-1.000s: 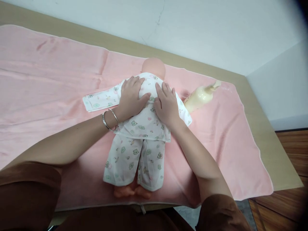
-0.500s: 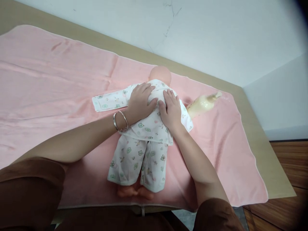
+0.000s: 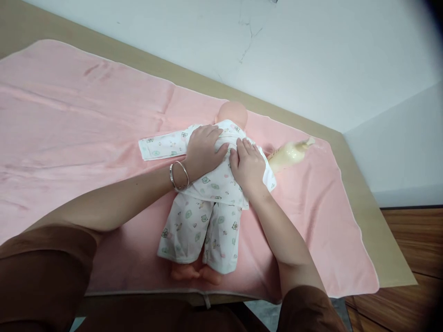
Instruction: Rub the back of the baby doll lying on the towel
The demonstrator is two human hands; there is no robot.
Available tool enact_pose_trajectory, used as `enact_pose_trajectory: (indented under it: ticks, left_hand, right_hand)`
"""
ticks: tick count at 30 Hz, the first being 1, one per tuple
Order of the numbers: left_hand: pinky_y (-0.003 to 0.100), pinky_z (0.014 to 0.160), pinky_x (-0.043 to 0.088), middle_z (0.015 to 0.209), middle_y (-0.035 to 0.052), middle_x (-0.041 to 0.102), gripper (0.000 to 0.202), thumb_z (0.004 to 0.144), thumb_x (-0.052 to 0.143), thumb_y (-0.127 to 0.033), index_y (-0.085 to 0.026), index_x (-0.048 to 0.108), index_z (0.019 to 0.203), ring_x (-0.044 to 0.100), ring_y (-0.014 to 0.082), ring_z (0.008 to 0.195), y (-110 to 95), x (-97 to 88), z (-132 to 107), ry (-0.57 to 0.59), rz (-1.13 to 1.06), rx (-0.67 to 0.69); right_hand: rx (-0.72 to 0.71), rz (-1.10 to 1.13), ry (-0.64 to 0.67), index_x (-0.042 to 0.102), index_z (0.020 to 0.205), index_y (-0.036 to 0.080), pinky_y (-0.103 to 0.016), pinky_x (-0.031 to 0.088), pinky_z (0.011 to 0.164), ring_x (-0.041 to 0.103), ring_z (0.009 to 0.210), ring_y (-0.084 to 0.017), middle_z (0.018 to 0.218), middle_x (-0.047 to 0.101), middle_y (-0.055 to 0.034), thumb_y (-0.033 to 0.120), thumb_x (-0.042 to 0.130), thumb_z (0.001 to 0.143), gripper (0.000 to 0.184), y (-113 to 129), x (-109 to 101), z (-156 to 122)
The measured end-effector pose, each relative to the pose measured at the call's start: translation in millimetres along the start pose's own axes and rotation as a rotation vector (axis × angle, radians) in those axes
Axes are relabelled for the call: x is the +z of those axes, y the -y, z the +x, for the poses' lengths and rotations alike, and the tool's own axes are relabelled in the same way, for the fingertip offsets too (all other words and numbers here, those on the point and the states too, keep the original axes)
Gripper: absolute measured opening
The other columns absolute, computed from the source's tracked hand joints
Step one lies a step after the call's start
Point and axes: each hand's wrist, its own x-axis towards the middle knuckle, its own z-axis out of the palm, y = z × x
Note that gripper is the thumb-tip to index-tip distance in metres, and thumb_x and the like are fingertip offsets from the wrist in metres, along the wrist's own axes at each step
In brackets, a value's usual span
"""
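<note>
head view | doll (image 3: 214,184) lies on pink towel (image 3: 86,115) over the desk (image 3: 365,207), feet toward the camera | left hand (image 3: 204,150) released, palm flat on the doll's printed top | right hand (image 3: 249,165) released, flat just beside it on the same top

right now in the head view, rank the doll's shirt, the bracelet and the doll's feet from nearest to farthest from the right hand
1. doll's shirt: directly under the right hand, which lies flat on it.
2. bracelet: on the opposite wrist, off to the left.
3. doll's feet: lowest in the view, near the front edge of the pink towel.
</note>
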Motion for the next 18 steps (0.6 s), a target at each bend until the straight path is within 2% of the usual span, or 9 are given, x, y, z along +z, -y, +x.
enact_pose_trajectory:
  ticks: [4, 7, 10, 14, 18]
  left_hand:
    - [0.055, 0.121, 0.033, 0.149, 0.0198, 0.054, 0.057, 0.093, 0.057, -0.042, -0.011, 0.053, 0.141, 0.043, 0.0397, 0.144, 5.7, 8.5, 1.5, 0.04, 0.042, -0.043]
    - [0.056, 0.12, 0.033, 0.147, 0.0192, 0.056, 0.054, 0.094, 0.057, -0.04, -0.011, 0.054, 0.14, 0.044, 0.0395, 0.143, 6.6, 9.1, 2.1, 0.044, 0.037, -0.029]
    - [0.052, 0.118, 0.038, 0.141, 0.017, 0.06, 0.045, 0.097, 0.052, -0.037, -0.013, 0.059, 0.135, 0.05, 0.0359, 0.138, 3.3, 4.7, 1.1, 0.017, 0.016, 0.011]
    - [0.049, 0.112, 0.044, 0.134, 0.0168, 0.064, 0.038, 0.102, 0.044, -0.032, -0.012, 0.064, 0.127, 0.058, 0.0334, 0.129, -2.2, -1.2, -0.7, -0.005, 0.016, 0.095]
    - [0.049, 0.108, 0.046, 0.13, 0.0155, 0.066, 0.035, 0.101, 0.046, -0.032, -0.013, 0.066, 0.123, 0.059, 0.0336, 0.125, -5.1, -3.5, -0.6, -0.013, 0.032, 0.099]
  right_hand:
    - [-0.034, 0.106, 0.146, 0.037, 0.156, 0.009, -0.059, 0.024, 0.128, 0.028, 0.158, -0.033, 0.166, 0.036, -0.0204, 0.038, 0.031, 0.107, 0.058, -9.4, -1.1, 5.3]
    - [-0.054, 0.163, 0.176, 0.033, 0.158, 0.013, -0.062, 0.019, 0.129, 0.021, 0.16, -0.031, 0.169, 0.029, -0.0178, 0.038, 0.029, 0.107, 0.057, -15.8, -0.2, 7.8]
    - [-0.086, 0.186, 0.132, 0.042, 0.154, 0.017, -0.063, 0.02, 0.129, 0.026, 0.159, -0.03, 0.167, 0.035, -0.0152, 0.036, 0.029, 0.107, 0.053, -18.0, 2.4, 7.4]
    - [-0.134, 0.167, 0.019, 0.056, 0.144, 0.016, -0.059, 0.029, 0.127, 0.042, 0.152, -0.03, 0.157, 0.052, -0.0153, 0.033, 0.033, 0.106, 0.048, -16.9, 7.1, 4.6]
    - [-0.096, 0.169, -0.102, 0.066, 0.134, 0.014, -0.054, 0.038, 0.124, 0.055, 0.142, -0.029, 0.144, 0.065, -0.0158, 0.035, 0.037, 0.105, 0.046, -13.4, 10.4, 0.2]
